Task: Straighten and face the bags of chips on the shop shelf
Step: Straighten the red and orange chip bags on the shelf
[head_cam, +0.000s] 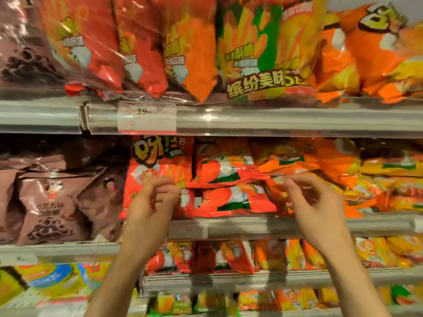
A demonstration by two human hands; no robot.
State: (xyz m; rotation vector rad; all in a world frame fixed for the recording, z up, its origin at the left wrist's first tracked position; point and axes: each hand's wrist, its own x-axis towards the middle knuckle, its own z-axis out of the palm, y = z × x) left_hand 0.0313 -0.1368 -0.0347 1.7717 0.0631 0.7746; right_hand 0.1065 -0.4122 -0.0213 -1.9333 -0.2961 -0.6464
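Note:
On the middle shelf (297, 226) a red chip bag (229, 170) lies sideways on top of another red bag (231, 200). My left hand (153, 200) pinches the left end of the top bag's sealed edge. My right hand (313, 202) pinches the right end of that edge. An upright red bag (158, 161) stands just behind my left hand. Orange bags (332, 165) lie stacked to the right.
Brown chocolate snack bags (50, 207) fill the left of the middle shelf. The upper shelf (251, 120) holds red, green and orange bags (263, 53) and a price tag (146, 116). Lower shelves carry smaller red and yellow packs (219, 257).

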